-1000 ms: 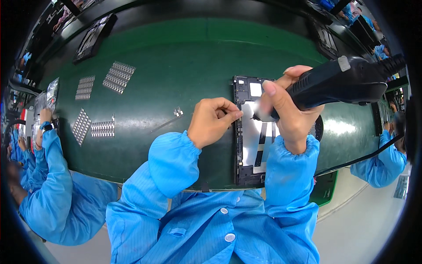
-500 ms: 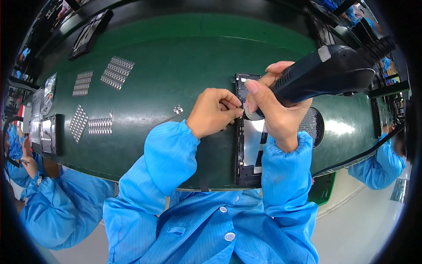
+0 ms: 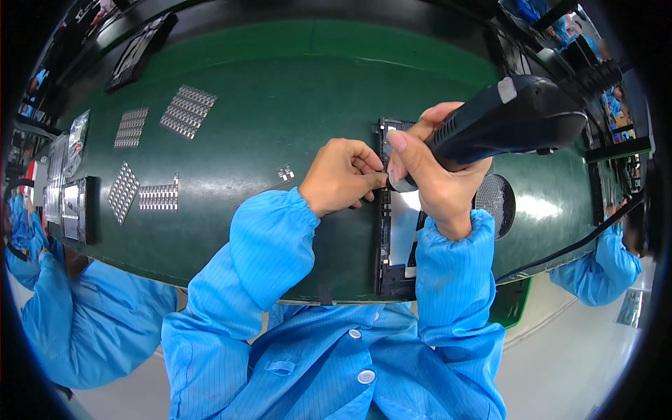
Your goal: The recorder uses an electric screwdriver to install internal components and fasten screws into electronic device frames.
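Note:
In front of me a flat black device housing (image 3: 384,276) with a silver panel (image 3: 402,234) lies on the green table. My right hand (image 3: 442,183) is closed around the front of a black corded power tool, which looks like an electric screwdriver (image 3: 507,122). Its tip points down at the upper part of the housing and is mostly hidden behind my fingers. From the left, my left hand (image 3: 341,176) reaches the housing's left edge right beside that tip. Its thumb and fingers are pinched together; anything between them is too small to make out.
Several sheets of small metallic parts (image 3: 187,112) lie on the left, with a small loose piece (image 3: 285,173) nearer my left hand. A round dark dish (image 3: 494,206) of tiny pieces sits right of the housing. Black devices (image 3: 77,210) stand far left. Co-workers' blue sleeves (image 3: 105,315) flank me.
The view has shifted slightly. My right hand and the tool have tilted a little to the left and down, while my left hand keeps its pinch at the housing's edge.

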`<action>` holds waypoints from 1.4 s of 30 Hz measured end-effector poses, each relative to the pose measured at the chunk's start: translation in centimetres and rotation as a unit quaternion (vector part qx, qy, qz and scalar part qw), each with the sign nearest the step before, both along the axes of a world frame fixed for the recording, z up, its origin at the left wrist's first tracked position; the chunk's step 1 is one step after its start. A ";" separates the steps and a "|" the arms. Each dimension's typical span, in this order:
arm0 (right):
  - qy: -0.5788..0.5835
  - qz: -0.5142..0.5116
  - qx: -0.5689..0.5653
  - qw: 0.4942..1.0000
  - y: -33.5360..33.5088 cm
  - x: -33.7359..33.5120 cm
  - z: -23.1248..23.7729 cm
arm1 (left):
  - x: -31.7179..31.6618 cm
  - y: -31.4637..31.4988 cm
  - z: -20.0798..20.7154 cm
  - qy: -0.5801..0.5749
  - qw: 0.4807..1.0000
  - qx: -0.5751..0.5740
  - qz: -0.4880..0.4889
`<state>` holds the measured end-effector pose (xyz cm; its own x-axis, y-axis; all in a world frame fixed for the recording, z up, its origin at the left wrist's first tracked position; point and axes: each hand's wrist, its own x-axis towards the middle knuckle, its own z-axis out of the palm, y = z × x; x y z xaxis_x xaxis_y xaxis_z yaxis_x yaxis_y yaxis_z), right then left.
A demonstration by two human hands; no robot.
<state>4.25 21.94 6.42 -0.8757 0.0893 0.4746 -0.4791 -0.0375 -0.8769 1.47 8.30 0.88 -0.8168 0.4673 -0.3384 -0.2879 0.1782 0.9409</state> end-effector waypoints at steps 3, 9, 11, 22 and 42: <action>-0.024 -0.003 0.005 1.000 -0.8 0.9 0.3 | 0.0 -0.1 -0.1 0.009 1.000 0.003 -0.003; 0.026 0.002 0.075 0.997 -0.9 0.9 -0.3 | -0.1 -0.1 0.3 0.020 1.000 -0.001 -0.004; 0.018 -0.014 0.069 0.997 -0.6 0.8 -0.5 | -0.2 -0.1 0.5 0.023 1.000 -0.005 -0.005; 0.106 -0.159 -0.099 0.976 8.4 3.7 3.9 | -0.1 0.7 1.8 -0.018 0.998 -0.057 -0.004; 0.016 -0.272 -0.092 0.958 17.4 0.5 -1.3 | 3.7 3.4 1.3 -0.025 0.979 0.201 0.007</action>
